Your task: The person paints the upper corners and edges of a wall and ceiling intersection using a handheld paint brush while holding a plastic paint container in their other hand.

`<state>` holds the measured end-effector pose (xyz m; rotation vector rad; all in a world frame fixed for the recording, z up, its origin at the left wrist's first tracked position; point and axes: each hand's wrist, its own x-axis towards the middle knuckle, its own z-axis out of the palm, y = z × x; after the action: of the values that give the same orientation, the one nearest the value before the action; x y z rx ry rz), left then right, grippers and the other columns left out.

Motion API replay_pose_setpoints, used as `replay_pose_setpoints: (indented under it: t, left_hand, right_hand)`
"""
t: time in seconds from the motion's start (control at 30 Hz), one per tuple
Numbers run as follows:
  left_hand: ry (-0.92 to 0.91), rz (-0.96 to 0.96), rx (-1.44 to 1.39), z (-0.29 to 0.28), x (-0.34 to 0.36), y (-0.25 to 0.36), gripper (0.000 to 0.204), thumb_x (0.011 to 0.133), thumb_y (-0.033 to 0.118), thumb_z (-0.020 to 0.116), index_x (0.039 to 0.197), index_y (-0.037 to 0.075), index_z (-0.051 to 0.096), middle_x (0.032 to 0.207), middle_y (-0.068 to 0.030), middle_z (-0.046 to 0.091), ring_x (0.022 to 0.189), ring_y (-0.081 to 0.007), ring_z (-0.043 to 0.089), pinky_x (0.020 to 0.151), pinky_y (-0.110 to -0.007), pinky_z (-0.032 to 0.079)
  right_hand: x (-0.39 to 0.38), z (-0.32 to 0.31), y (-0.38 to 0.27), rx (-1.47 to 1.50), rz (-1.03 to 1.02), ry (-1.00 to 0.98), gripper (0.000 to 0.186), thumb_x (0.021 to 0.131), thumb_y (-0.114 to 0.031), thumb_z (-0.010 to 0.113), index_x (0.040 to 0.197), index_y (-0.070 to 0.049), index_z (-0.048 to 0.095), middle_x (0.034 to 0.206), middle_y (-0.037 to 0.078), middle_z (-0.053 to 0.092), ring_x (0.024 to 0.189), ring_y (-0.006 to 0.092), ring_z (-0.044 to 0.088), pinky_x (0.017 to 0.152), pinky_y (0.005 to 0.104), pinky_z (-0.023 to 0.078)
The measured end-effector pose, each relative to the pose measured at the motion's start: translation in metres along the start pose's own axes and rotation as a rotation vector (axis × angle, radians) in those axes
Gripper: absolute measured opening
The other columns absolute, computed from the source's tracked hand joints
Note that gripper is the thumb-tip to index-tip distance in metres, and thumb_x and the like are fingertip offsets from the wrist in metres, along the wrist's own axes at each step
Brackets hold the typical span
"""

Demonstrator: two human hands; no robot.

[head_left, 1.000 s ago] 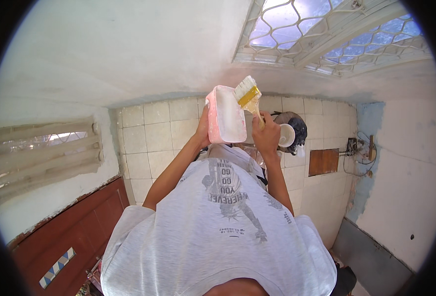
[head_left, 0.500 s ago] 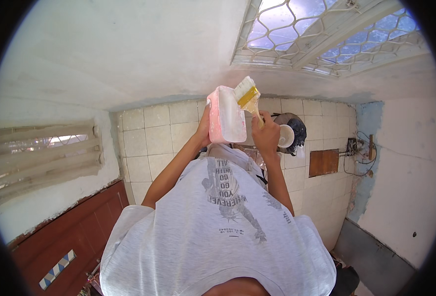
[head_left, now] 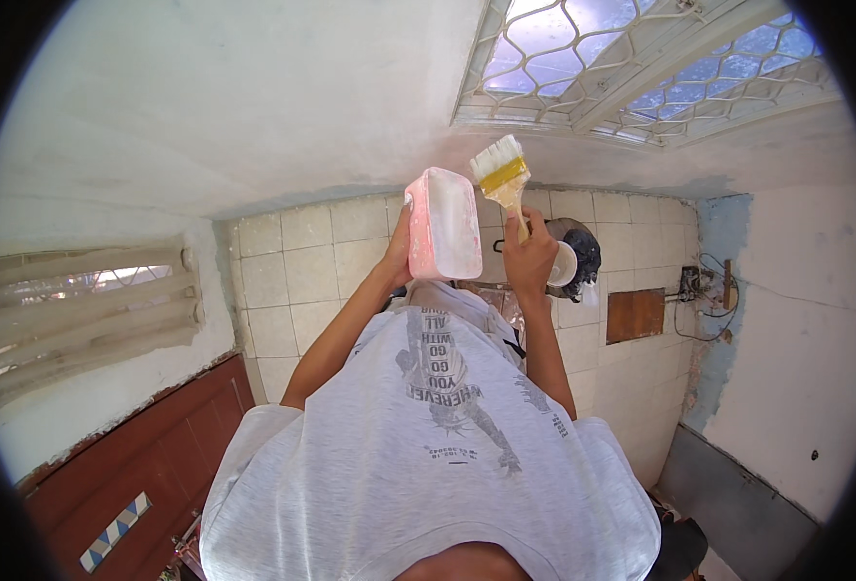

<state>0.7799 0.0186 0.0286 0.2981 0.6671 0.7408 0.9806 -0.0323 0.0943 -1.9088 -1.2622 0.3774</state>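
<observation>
My left hand [head_left: 400, 250] grips a pink plastic tub [head_left: 418, 232] by its left side. White paint coats the inside of the tub and spots its outer wall. In my right hand [head_left: 530, 256] is a wide paintbrush [head_left: 503, 179], held by its light wooden handle with the bristles pointing up and away. White paint covers the bristles, and a yellow band sits below them. The brush is apart from the tub, just to the right of its rim, in front of the whitish wall [head_left: 283, 107].
A window with a metal grille [head_left: 573, 58] is at the upper right. Below, near my right hand, a white round container [head_left: 563, 263] stands beside a black plastic bag [head_left: 584, 254] on the tiled floor [head_left: 312, 276]. A brown board [head_left: 635, 318] lies farther right. At lower left is a red-brown door [head_left: 147, 465].
The paintbrush has moved from the tub's right rim up and to the right, and its bristles now tilt more upright. The tub has hardly moved.
</observation>
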Motion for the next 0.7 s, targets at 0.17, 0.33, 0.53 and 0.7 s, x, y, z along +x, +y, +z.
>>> replay_pose_setpoints:
  t: [0.17, 0.33, 0.53, 0.7]
  left_hand:
    - [-0.001, -0.008, 0.048, 0.003, -0.003, 0.0, 0.073, 0.109, 0.066, 0.027, 0.155, 0.012, 0.045, 0.144, -0.0109, 0.062, 0.125, -0.0252, 0.067, 0.108, -0.045, 0.057]
    - [-0.006, -0.004, 0.035, 0.004, 0.0, 0.001, 0.073, 0.109, 0.065, 0.03, 0.155, 0.011, 0.045, 0.144, -0.0111, 0.062, 0.124, -0.025, 0.067, 0.107, -0.044, 0.057]
    - [-0.034, -0.012, 0.021, -0.005, 0.005, 0.003, 0.075, 0.108, 0.067, 0.029, 0.155, 0.01, 0.045, 0.143, -0.0113, 0.063, 0.124, -0.0245, 0.067, 0.107, -0.044, 0.057]
    - [0.003, -0.032, 0.055, -0.003, 0.004, 0.0, 0.076, 0.108, 0.067, 0.027, 0.155, 0.01, 0.045, 0.144, -0.0119, 0.062, 0.126, -0.0246, 0.066, 0.107, -0.044, 0.057]
  right_hand:
    - [0.001, 0.002, 0.007, -0.022, -0.055, 0.011, 0.025, 0.099, -0.028, 0.067, 0.106, -0.004, 0.072, 0.079, 0.025, 0.072, 0.071, 0.0431, 0.072, 0.065, 0.0479, 0.055]
    - [0.005, -0.005, 0.009, 0.004, -0.046, -0.054, 0.025, 0.098, -0.028, 0.069, 0.105, -0.004, 0.072, 0.078, 0.024, 0.072, 0.069, 0.04, 0.073, 0.064, 0.0465, 0.055]
    - [0.004, -0.001, 0.014, 0.099, 0.056, -0.004, 0.026, 0.1, -0.027, 0.068, 0.108, -0.002, 0.072, 0.078, 0.022, 0.072, 0.067, 0.0346, 0.072, 0.063, 0.0432, 0.053]
    - [0.01, 0.007, 0.02, 0.128, 0.054, 0.057, 0.028, 0.101, -0.027, 0.067, 0.112, -0.001, 0.071, 0.083, 0.021, 0.074, 0.071, 0.035, 0.072, 0.066, 0.0434, 0.054]
